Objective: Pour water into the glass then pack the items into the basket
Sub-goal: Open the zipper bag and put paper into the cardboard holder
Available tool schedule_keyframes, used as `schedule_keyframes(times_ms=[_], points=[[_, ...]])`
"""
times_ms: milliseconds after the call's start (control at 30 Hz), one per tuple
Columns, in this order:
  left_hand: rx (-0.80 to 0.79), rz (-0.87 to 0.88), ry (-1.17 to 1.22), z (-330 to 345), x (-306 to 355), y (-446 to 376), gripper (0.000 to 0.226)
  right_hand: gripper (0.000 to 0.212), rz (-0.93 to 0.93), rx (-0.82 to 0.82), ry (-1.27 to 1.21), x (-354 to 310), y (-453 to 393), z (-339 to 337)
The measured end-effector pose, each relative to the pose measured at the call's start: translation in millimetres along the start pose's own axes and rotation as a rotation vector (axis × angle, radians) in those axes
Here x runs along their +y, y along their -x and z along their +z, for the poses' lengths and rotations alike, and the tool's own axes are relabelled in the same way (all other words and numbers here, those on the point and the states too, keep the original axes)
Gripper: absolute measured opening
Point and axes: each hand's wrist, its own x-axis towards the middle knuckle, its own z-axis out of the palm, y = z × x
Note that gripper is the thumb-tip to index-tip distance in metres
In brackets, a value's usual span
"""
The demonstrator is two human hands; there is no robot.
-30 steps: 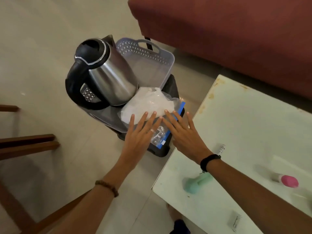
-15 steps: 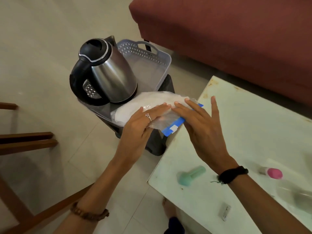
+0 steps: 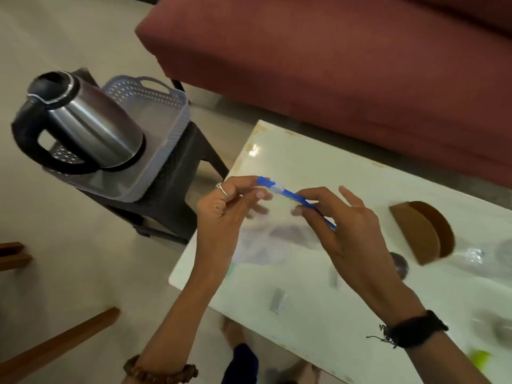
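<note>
Over the white table, both my hands hold a clear zip bag by its blue zip strip. My left hand pinches the strip's left end beside the white slider. My right hand pinches the strip further right. The bag hangs below, blurred, with white contents. To the left, the steel kettle with its black handle stands in the grey basket, which sits on a dark stool. Something clear and blurred at the right table edge may be the glass.
A red sofa runs along the back. On the table are a brown folded holder, a small grey piece and a yellow-green thing. Wooden chair parts stand at the lower left.
The zip bag has come out of the basket and over the table. Both hands went from lying flat on it to pinching its blue strip. The view swung right.
</note>
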Motion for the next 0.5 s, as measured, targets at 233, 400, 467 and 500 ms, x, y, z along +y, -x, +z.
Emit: schedule_keyframes(times_ms=[233, 400, 467, 500], points=[[-0.041, -0.047, -0.051, 50.7, -5.9, 30.2, 0.009, 0.026, 0.07, 0.043, -0.344, 13.4, 19.3, -28.8], [-0.08, -0.057, -0.071, 66.8, -10.4, 38.4, 0.032, 0.016, 0.02, 0.148, -0.247, 20.9, 22.7, -29.1], [-0.051, -0.071, -0.079, 69.2, -11.8, 40.6, 0.03, 0.015, 0.002, 0.15, -0.203, 24.6, 27.0, -28.0], [-0.043, -0.068, -0.092, 69.6, -12.6, 42.0, 0.03, 0.015, -0.012, 0.146, -0.182, 27.8, 29.7, -27.5]])
